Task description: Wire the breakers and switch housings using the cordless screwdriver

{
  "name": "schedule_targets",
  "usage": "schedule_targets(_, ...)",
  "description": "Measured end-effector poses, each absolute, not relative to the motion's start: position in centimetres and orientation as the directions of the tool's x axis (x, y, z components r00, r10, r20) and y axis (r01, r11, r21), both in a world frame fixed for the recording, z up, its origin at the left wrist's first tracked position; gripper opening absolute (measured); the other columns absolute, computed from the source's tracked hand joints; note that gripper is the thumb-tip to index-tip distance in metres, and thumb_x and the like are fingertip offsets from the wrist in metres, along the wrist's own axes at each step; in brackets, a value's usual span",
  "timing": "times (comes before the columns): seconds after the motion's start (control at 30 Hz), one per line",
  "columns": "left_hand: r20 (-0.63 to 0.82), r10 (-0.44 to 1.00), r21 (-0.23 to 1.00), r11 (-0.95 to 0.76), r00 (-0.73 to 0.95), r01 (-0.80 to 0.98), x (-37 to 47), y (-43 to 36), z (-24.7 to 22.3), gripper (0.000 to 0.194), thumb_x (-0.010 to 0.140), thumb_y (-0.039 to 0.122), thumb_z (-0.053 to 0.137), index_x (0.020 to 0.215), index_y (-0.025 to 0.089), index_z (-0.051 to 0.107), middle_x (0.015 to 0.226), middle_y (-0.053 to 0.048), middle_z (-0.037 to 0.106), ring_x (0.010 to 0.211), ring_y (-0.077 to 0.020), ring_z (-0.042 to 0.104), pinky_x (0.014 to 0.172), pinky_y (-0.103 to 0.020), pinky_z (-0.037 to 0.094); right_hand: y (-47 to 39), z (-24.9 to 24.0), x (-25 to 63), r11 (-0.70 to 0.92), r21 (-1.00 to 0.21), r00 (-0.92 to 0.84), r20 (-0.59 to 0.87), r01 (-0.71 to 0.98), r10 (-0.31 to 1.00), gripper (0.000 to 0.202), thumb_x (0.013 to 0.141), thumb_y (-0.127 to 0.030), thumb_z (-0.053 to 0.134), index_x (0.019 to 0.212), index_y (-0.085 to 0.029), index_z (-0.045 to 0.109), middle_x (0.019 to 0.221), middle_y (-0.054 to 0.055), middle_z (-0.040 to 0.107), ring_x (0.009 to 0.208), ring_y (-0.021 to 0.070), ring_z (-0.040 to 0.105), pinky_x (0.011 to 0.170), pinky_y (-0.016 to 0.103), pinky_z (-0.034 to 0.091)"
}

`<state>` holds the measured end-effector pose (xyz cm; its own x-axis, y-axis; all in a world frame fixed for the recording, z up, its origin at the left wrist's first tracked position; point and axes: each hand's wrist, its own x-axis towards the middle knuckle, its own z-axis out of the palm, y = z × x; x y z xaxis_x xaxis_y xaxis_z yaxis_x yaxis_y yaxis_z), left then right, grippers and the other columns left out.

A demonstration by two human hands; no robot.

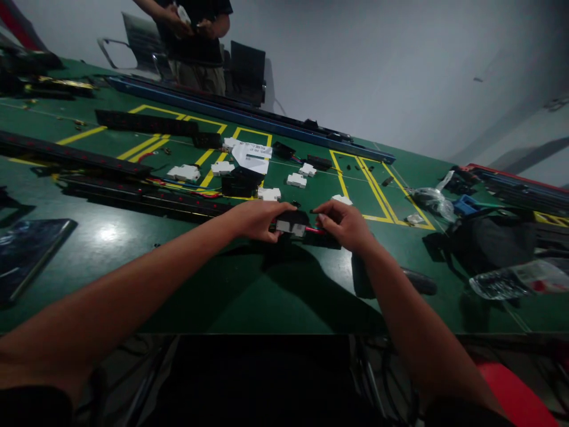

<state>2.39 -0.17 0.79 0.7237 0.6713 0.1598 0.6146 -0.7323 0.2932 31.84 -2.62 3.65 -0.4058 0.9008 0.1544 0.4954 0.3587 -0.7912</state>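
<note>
Grey block: in the left hand [260, 218], over the desk [186, 284] in front of the person; the grey block [291, 226] has red wire [315, 229] at its right end.
Left fingers: closed around the block's left end.
Right fingers: thumb and index near each other beside the wire; the right hand [347, 225] is too dim and small to tell whether it pinches anything.
Step in hand: probably handling the wire end; the next move seems to call for a steady left hold and fine right fingertip work.
Near side: a shadowed stretch of desk gives room back to the front edge.
Far side: tighter, with white blocks [297, 179] just beyond.
Left: black rail [155, 198] limits sideways travel.
Right: black bag [493, 240] and bottle [518, 280], well apart.
</note>
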Motion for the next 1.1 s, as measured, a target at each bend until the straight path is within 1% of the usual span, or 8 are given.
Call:
schedule_targets(0.13, 0.098, 0.717, 0.463, -0.647, 0.690, 0.606, 2.1, 2.1, 1.3, 0.079, 0.077, 0.037, 0.072, 0.153, 0.022, 0.053, 0.114, -0.010, 0.075, 0.090, -0.0240, 0.069, 0.080, -0.034, 0.051, -5.7, 1.7, 31.3, 0.291, -0.842, -0.411, 0.092, 0.454, 0.907, 0.027, 0.094, -0.043, 0.070, 0.110, -0.022, 0.068, 0.099, 0.006, 0.074, 0.087, 0.0190, 0.070, 0.081, 0.037, 0.058)
schedule_targets(0.23, 0.073, 0.715, 0.517, -0.623, 0.695, 0.587, 1.9, 3.6, 1.2, 0.070, 0.080, 0.038, 0.068, 0.148, 0.023, 0.061, 0.124, -0.011, 0.074, 0.097, -0.0237, 0.069, 0.085, -0.033, 0.051, -5.6, 1.0, 30.7, 0.386, -0.728, -0.407, 0.159, 0.567, 0.899, 0.019, 0.096, -0.039, 0.068, 0.105, -0.023, 0.072, 0.104, 0.006, 0.073, 0.092, 0.0196, 0.068, 0.084, 0.037, 0.057)
schedule_targets(0.4, 0.031, 0.707, 0.525, -0.613, 0.706, 0.590, 1.6, 5.2, 0.5, 0.066, 0.084, 0.045, 0.065, 0.146, 0.022, 0.065, 0.127, -0.013, 0.074, 0.102, -0.0262, 0.069, 0.085, -0.034, 0.049, -3.4, 2.6, 29.1, 0.509, -0.597, -0.539, 0.149, 0.619, 0.829, 0.022, 0.098, -0.027, 0.063, 0.117, -0.025, 0.074, 0.116, 0.005, 0.075, 0.106, 0.0211, 0.069, 0.097, 0.040, 0.054)
schedule_targets(0.5, 0.002, 0.707, 0.558, -0.587, 0.707, 0.586, 1.4, 5.5, 0.3, 0.062, 0.087, 0.047, 0.064, 0.143, 0.023, 0.067, 0.117, -0.012, 0.077, 0.095, -0.0252, 0.069, 0.079, -0.032, 0.049, -2.1, 3.9, 28.1, 0.555, -0.504, -0.567, 0.147, 0.662, 0.810, 0.031, 0.094, -0.021, 0.065, 0.125, -0.023, 0.069, 0.112, 0.006, 0.076, 0.100, 0.0205, 0.071, 0.089, 0.036, 0.055)
schedule_targets(0.6, -0.021, 0.717, 0.606, -0.545, 0.697, 0.580, 1.2, 5.5, 0.3, 0.061, 0.088, 0.049, 0.063, 0.143, 0.023, 0.067, 0.109, -0.011, 0.078, 0.083, -0.0215, 0.069, 0.071, -0.029, 0.047, -1.2, 4.6, 27.8, 0.520, -0.496, -0.535, 0.126, 0.695, 0.835, 0.019, 0.091, -0.024, 0.072, 0.110, -0.021, 0.069, 0.094, 0.004, 0.077, 0.084, 0.0198, 0.071, 0.074, 0.033, 0.053)
schedule_targets(0.7, -0.022, 0.724, 0.624, -0.529, 0.690, 0.575, 1.1, 5.6, 0.3, 0.062, 0.086, 0.052, 0.064, 0.140, 0.023, 0.069, 0.103, -0.011, 0.079, 0.076, -0.0211, 0.068, 0.067, -0.030, 0.046, -1.1, 4.5, 27.5, 0.516, -0.493, -0.537, 0.113, 0.701, 0.836, 0.008, 0.091, -0.027, 0.072, 0.097, -0.022, 0.071, 0.087, 0.002, 0.076, 0.078, 0.0190, 0.071, 0.071, 0.033, 0.053)
schedule_targets(0.97, 0.012, 0.714, 0.609, -0.560, 0.700, 0.561, 1.0, 5.7, 0.3, 0.065, 0.088, 0.058, 0.061, 0.141, 0.021, 0.069, 0.109, -0.013, 0.078, 0.083, -0.0235, 0.068, 0.072, -0.033, 0.048, -1.3, 2.2, 26.1, 0.512, -0.484, -0.445, 0.255, 0.710, 0.859, 0.010, 0.089, -0.025, 0.073, 0.098, -0.023, 0.077, 0.102, 0.006, 0.073, 0.103, 0.0239, 0.065, 0.097, 0.043, 0.052)
schedule_targets(1.1, -0.008, 0.708, 0.640, -0.539, 0.706, 0.548, 0.9, 5.4, 0.6, 0.068, 0.088, 0.059, 0.061, 0.143, 0.020, 0.067, 0.106, -0.013, 0.077, 0.079, -0.0236, 0.068, 0.073, -0.035, 0.049, -0.8, 1.3, 26.0, 0.486, -0.531, -0.398, 0.281, 0.694, 0.874, 0.013, 0.090, -0.029, 0.073, 0.101, -0.023, 0.076, 0.105, 0.007, 0.073, 0.104, 0.0236, 0.065, 0.094, 0.042, 0.054)
